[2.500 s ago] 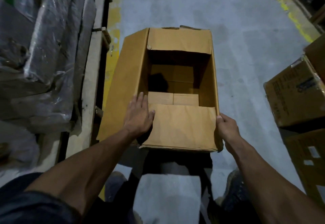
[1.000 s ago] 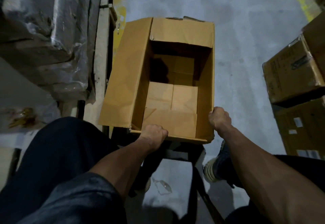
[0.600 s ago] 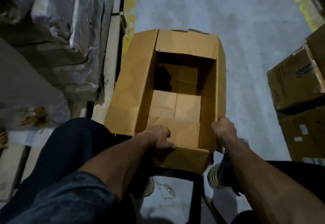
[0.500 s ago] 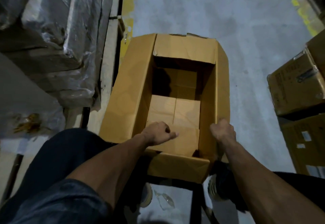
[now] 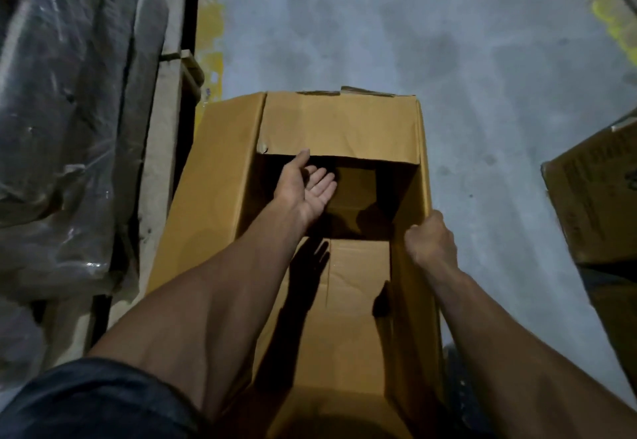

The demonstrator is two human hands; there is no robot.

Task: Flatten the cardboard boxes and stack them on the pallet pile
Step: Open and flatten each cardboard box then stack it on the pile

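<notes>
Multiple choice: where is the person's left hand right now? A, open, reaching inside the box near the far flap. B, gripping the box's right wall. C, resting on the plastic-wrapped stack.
A: the left hand is open, palm showing, inside the open cardboard box just below the far flap, while the right hand grips the right wall.

The open box (image 5: 331,128) is plain brown corrugated cardboard, matt, with creases on its far flap and a torn strip of tape along that flap's outer edge. The floor (image 5: 482,77) is grey concrete, dull and mottled, with worn yellow paint lines (image 5: 212,35) flaking at its left edge. On the left, the stacked goods (image 5: 69,111) are wrapped in glossy, crinkled clear plastic film. The pallet boards (image 5: 165,128) beside them are rough, pale bare wood. Another box (image 5: 596,204) at the right edge is matt printed cardboard.
</notes>
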